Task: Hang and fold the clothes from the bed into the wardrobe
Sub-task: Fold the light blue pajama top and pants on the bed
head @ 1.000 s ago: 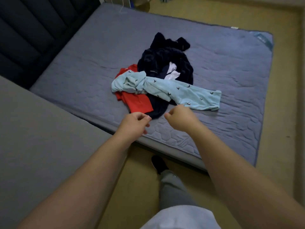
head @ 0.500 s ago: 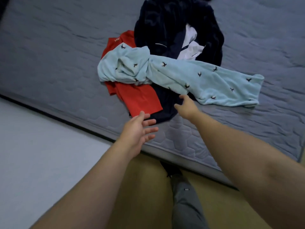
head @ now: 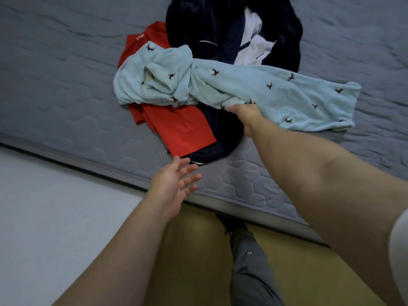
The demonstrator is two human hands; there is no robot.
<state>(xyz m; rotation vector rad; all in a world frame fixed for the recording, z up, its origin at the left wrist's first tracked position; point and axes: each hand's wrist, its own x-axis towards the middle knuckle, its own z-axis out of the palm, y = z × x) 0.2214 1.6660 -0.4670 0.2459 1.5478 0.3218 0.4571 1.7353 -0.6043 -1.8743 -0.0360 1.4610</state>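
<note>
First pick-up, it seems: your right hand (head: 244, 114) pinches the blue garment (head: 276, 93); left hand (head: 172, 184) spread wide, red shirt (head: 181, 131) just beyond its fingertips; next, lift the blue clear

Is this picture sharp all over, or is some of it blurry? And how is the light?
Head view: dim, even light, no glare, soft shadows only. The light blue garment, the right hand gripping it and the open left hand look fairly sharp; the mattress smears toward the upper right corner. The wide lens swells the near forearms.
</note>
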